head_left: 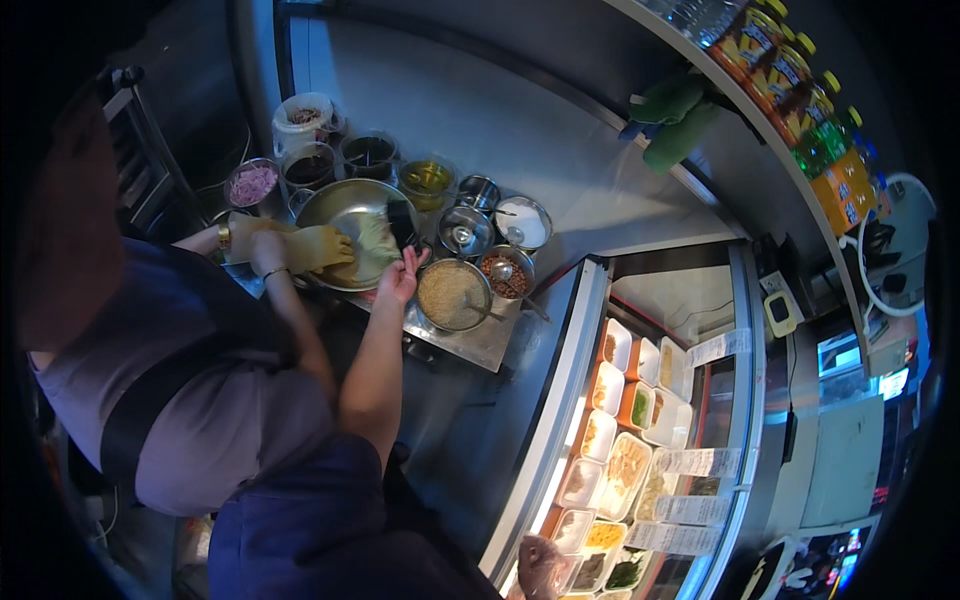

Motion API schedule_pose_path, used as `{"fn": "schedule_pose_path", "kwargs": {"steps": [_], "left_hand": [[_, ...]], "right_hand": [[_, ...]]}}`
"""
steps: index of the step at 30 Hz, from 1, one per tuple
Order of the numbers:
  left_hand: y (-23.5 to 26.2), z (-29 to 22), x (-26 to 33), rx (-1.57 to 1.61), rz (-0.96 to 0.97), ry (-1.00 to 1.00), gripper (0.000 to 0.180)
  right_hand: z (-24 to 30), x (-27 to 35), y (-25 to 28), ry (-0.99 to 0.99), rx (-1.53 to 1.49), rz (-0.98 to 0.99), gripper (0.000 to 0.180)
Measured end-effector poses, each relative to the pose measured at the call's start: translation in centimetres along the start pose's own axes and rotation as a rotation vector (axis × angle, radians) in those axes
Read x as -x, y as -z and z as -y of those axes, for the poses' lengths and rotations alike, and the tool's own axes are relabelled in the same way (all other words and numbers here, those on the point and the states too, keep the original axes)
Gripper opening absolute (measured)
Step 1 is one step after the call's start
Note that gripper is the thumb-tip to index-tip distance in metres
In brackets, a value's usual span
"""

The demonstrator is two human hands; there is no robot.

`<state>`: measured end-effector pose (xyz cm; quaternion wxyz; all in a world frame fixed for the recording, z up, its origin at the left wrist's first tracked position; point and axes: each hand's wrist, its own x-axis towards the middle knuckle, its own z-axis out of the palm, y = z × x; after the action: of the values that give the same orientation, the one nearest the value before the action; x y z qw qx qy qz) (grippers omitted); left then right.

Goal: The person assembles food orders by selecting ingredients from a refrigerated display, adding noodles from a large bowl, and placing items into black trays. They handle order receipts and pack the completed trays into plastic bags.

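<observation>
My left hand point(400, 278), bare, reaches over the near rim of a wide metal bowl point(318, 212). Its fingers are against a small black container point(403, 222), which is tipped over the bowl, with pale green shreds point(378, 245) below it, blurred. At the bottom edge my right hand point(540, 567), in a clear plastic glove, is beside the trays of a lit display case; its fingers are hard to make out. On the left, a co-worker's yellow-gloved hand point(325, 247) is at the bowl, and the co-worker's bare hand point(267, 250) grips that glove's cuff.
Around the bowl stand a tub of chopped purple onion point(252, 184), dark sauces point(368, 153), a pot of pale grains point(453, 295), peanuts point(508, 272) and white powder point(523, 222). The display case point(560, 400) holds several food trays point(626, 465). Bottles point(780, 75) line a shelf above.
</observation>
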<state>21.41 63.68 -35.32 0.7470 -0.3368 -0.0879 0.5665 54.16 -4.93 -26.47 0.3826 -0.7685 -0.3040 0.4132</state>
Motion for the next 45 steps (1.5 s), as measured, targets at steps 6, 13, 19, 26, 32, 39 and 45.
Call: {"fn": "schedule_pose_path", "kwargs": {"steps": [6, 13, 19, 26, 32, 39, 45], "left_hand": [[-0.9, -0.4, 0.5, 0.057, 0.013, 0.126, 0.081], [-2.2, -2.3, 2.7, 0.074, 0.075, 0.126, 0.070], [1.3, 5.8, 9.4, -0.607, 0.127, -0.003, 0.046], [-1.6, 9.4, 40.1, -1.985, 0.091, 0.205, 0.061], [-10.7, -6.4, 63.2, -2.251, -0.384, 0.821, 0.066], [-15.4, -29.3, 87.9, -1.696, -0.925, 0.159, 0.064], [-10.0, -37.5, 81.9, -1.374, -0.632, -0.751, 0.060]], "right_hand": [[-1.8, 1.7, 2.3, -0.235, 0.317, -0.035, 0.040], [-4.0, 2.6, 2.5, -0.256, 0.010, -0.064, 0.050], [4.4, 3.1, 0.7, 0.259, 0.348, -0.207, 0.019], [10.9, 3.3, -4.4, 0.484, 0.516, -0.289, 0.025], [7.1, 2.2, -12.3, 0.627, 0.399, -0.153, 0.021], [11.4, 6.1, -22.8, 0.778, 0.584, 0.174, 0.010], [8.1, 5.7, -30.0, 0.644, 0.659, 0.315, 0.017]]}}
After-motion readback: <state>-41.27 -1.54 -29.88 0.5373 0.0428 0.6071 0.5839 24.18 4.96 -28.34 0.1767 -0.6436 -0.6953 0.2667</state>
